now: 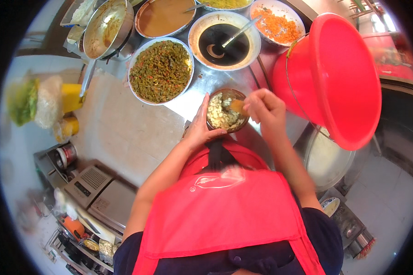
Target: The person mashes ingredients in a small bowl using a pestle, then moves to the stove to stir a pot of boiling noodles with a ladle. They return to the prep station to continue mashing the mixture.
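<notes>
A small brown bowl (245, 124) is tilted in front of my red apron, close to the edge of a metal counter. Pale chopped bits, which look like minced garlic, fill much of it (217, 110). My left hand (200, 126) grips the bowl from its left side, thumb along the near rim. Over the right rim, my right hand (266, 106) holds a brownish utensil (236, 106), blurred, its lower end among the chopped bits. Its exact kind is hard to tell, and my fingers hide its upper part.
Close by are a bowl of chopped green beans (160, 70), a bowl of dark sauce (223, 44) with a spoon, a basin of brown sauce (165, 17) and a bowl of chopped carrot (275, 25). A large red bucket (347, 82) leans at right. A long-handled pan (105, 31) stands upper left.
</notes>
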A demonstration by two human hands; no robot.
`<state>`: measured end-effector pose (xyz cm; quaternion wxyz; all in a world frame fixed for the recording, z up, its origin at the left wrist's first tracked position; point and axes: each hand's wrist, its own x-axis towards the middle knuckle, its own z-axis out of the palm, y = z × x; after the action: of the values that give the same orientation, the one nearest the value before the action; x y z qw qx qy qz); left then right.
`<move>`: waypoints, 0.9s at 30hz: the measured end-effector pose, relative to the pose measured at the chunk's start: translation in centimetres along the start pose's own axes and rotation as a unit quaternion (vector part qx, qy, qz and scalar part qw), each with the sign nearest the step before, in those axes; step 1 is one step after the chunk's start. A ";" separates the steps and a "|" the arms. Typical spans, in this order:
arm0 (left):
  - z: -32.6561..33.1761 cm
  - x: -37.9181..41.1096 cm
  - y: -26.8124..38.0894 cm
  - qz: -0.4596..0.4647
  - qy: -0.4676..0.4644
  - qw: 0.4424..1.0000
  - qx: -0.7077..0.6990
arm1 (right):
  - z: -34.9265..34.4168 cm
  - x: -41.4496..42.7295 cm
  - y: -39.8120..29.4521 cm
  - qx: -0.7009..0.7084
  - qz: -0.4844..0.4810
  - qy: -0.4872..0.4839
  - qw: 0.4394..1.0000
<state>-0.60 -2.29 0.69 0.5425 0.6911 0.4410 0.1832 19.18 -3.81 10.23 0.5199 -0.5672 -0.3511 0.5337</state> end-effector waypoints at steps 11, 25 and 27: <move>-0.3 0.6 -0.1 0.032 0.006 0.999 0.021 | 0.3 0.6 4.7 0.047 0.021 -0.021 0.998; 1.2 0.8 -1.1 0.037 0.009 0.999 -0.006 | -0.3 3.0 2.0 0.030 -0.041 -0.033 0.998; 1.3 0.4 -1.6 0.045 0.009 0.999 -0.029 | 0.4 2.4 2.7 -0.016 -0.155 -0.013 0.988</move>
<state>-0.14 -2.69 -1.32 0.5498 0.6923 0.4088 0.2268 18.85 -2.02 7.06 0.5825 -0.5071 -0.4500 0.4484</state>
